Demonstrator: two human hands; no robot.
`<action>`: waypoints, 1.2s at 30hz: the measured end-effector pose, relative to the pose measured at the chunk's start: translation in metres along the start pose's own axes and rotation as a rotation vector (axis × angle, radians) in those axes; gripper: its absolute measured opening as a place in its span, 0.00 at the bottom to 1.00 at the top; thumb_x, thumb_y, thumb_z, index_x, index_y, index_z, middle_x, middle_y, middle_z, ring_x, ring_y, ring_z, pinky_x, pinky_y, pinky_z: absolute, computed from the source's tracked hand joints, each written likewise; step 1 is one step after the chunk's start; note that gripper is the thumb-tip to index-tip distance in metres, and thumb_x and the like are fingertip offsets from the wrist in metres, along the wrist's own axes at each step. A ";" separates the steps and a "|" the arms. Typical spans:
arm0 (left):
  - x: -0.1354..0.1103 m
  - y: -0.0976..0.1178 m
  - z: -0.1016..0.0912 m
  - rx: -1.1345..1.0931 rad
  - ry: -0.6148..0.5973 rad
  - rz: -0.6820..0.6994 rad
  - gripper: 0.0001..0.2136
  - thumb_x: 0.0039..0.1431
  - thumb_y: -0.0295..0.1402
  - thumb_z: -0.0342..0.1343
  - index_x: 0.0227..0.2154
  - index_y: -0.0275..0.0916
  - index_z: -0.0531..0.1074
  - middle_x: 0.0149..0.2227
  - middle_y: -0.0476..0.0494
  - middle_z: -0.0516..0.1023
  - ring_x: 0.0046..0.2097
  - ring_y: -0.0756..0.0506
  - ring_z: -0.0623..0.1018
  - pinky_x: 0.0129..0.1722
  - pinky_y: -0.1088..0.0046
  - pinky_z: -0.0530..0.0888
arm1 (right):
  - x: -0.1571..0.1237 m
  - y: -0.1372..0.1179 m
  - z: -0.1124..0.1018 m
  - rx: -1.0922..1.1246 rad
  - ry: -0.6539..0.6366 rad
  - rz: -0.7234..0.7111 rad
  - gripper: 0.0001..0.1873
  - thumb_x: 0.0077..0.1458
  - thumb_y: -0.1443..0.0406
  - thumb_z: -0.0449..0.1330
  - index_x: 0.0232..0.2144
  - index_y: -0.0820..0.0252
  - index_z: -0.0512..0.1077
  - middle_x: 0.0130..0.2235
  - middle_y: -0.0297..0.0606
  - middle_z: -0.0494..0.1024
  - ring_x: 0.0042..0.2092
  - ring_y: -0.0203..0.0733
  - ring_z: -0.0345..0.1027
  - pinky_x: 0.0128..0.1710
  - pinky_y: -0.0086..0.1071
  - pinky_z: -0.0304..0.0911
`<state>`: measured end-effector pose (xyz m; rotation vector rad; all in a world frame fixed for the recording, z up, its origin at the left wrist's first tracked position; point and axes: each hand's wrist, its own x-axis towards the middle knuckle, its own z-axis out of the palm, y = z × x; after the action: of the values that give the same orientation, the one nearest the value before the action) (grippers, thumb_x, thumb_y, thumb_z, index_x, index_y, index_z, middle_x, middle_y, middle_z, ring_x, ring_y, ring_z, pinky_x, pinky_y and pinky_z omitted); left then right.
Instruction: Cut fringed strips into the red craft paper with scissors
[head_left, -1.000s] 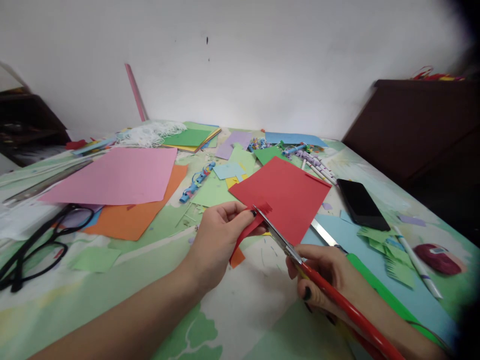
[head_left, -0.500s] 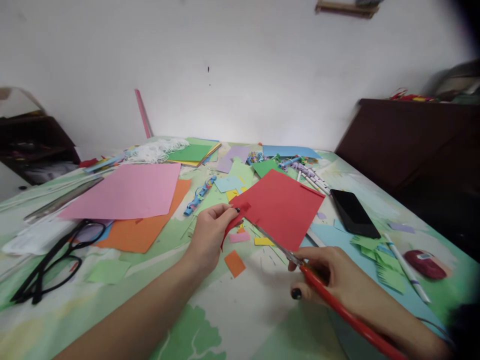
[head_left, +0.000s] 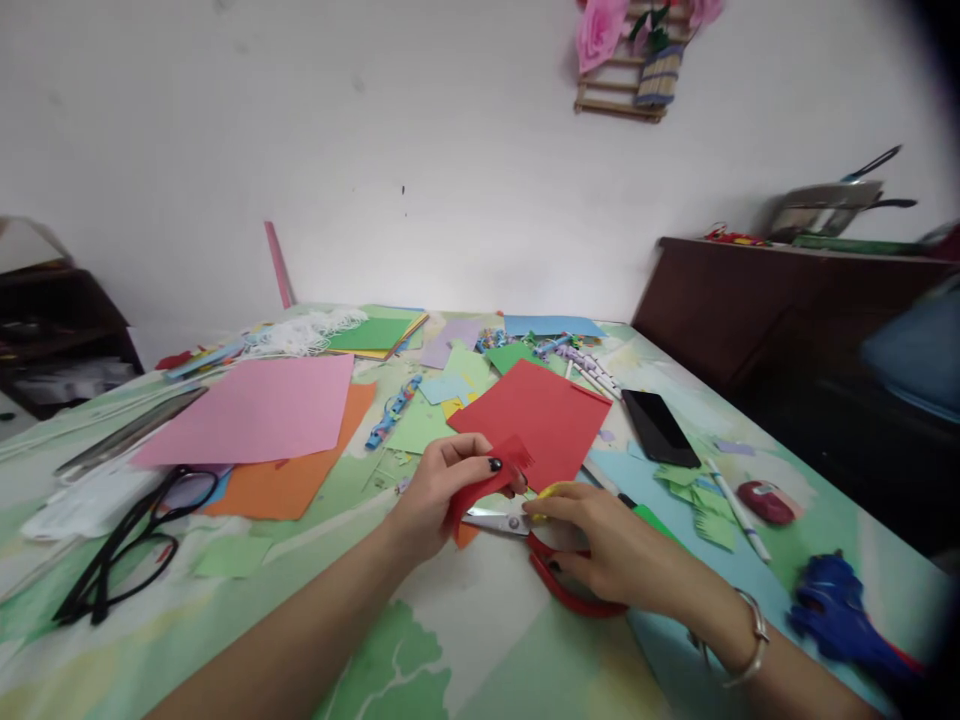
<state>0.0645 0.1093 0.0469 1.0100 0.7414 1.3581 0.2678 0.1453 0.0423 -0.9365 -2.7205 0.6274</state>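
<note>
My left hand (head_left: 435, 495) pinches a small red paper strip (head_left: 501, 468) with a fringed top edge, held just above the table. Behind the strip lies a large red sheet (head_left: 544, 410). My right hand (head_left: 611, 555) lies flat, fingers stretched left toward the strip. Under that hand, red-handled scissors (head_left: 566, 592) rest on the table, with their blades (head_left: 491, 520) pointing left below the strip. The thumb sits by the handle loop.
Black glasses (head_left: 120, 550) lie front left, beside pink (head_left: 255, 410) and orange (head_left: 300, 480) sheets. Right of the red sheet are a black phone (head_left: 656, 428), a white pen (head_left: 739, 510), green scraps and a blue tool (head_left: 840, 610). A dark cabinet (head_left: 750, 300) stands at the right.
My right hand lowered the scissors from the strip and laid them on the table, blades now pointing left. My head tilted up, showing more wall. My left hand keeps the strip.
</note>
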 end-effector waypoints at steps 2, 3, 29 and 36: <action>-0.002 0.000 0.002 0.028 -0.047 0.004 0.06 0.52 0.27 0.56 0.21 0.34 0.70 0.26 0.40 0.80 0.30 0.47 0.78 0.32 0.74 0.71 | 0.002 -0.002 -0.006 0.074 0.038 0.016 0.15 0.51 0.74 0.55 0.37 0.57 0.77 0.38 0.43 0.79 0.40 0.48 0.71 0.39 0.34 0.62; -0.003 0.000 0.003 0.043 -0.062 0.004 0.06 0.52 0.27 0.56 0.22 0.34 0.69 0.26 0.40 0.81 0.30 0.46 0.78 0.32 0.74 0.71 | 0.004 -0.003 -0.009 0.140 0.091 0.041 0.13 0.53 0.73 0.54 0.35 0.58 0.77 0.36 0.43 0.80 0.39 0.48 0.72 0.38 0.34 0.62; -0.011 -0.024 0.019 0.377 -0.088 -0.091 0.05 0.53 0.28 0.58 0.23 0.35 0.72 0.21 0.46 0.79 0.25 0.51 0.76 0.25 0.79 0.69 | 0.001 -0.020 -0.005 1.127 0.339 0.224 0.14 0.42 0.68 0.68 0.35 0.62 0.73 0.27 0.35 0.80 0.26 0.39 0.74 0.27 0.29 0.68; -0.012 -0.022 0.019 0.495 -0.024 -0.037 0.07 0.53 0.30 0.57 0.22 0.34 0.71 0.21 0.45 0.77 0.24 0.51 0.73 0.24 0.77 0.67 | 0.004 -0.018 -0.004 1.135 0.302 0.192 0.15 0.40 0.70 0.68 0.35 0.61 0.73 0.25 0.31 0.77 0.25 0.39 0.75 0.26 0.29 0.68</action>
<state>0.0901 0.0961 0.0335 1.3878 1.1035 1.1501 0.2561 0.1360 0.0541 -0.8319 -1.5590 1.6254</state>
